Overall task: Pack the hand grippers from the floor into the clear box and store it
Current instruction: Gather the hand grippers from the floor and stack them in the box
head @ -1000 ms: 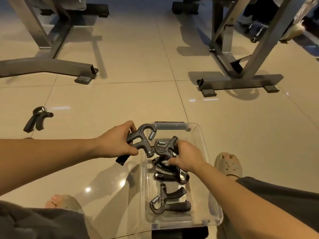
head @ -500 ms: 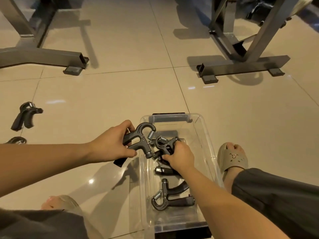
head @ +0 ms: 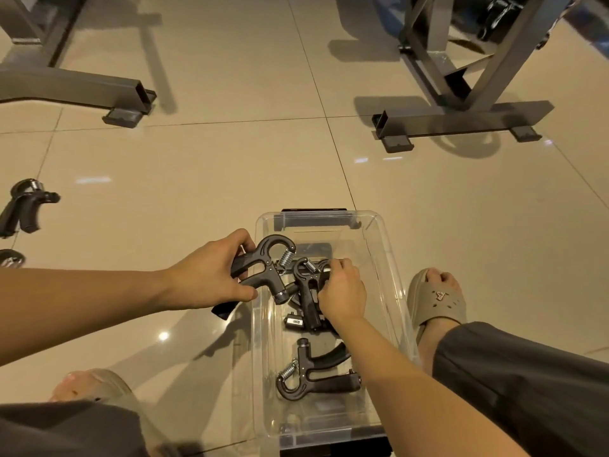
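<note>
The left hand [head: 207,280] curls its fingers [head: 239,240] and thumb round the two handles of a dark hand gripper [head: 263,258], holding it tilted over the left rim of the clear box [head: 384,255], spring end toward the box and one handle tip sticking out below the palm. The wrist is straight and the bare forearm comes in level from the left. Just right of it, the right hand [head: 342,291] reaches down into the box, knuckles up, fingers bent round a second gripper [head: 306,293]. How firmly it pinches is hard to tell, since the hand covers the far handle. Beneath that hand more dark parts overlap and cannot be sorted out. Nearer the person, a third gripper [head: 309,371] lies flat on the box bottom. Well left of the fingers, another gripper [head: 26,206] lies on the tiled floor [head: 197,176], and one more [head: 11,258] is cut off by the edge.
</note>
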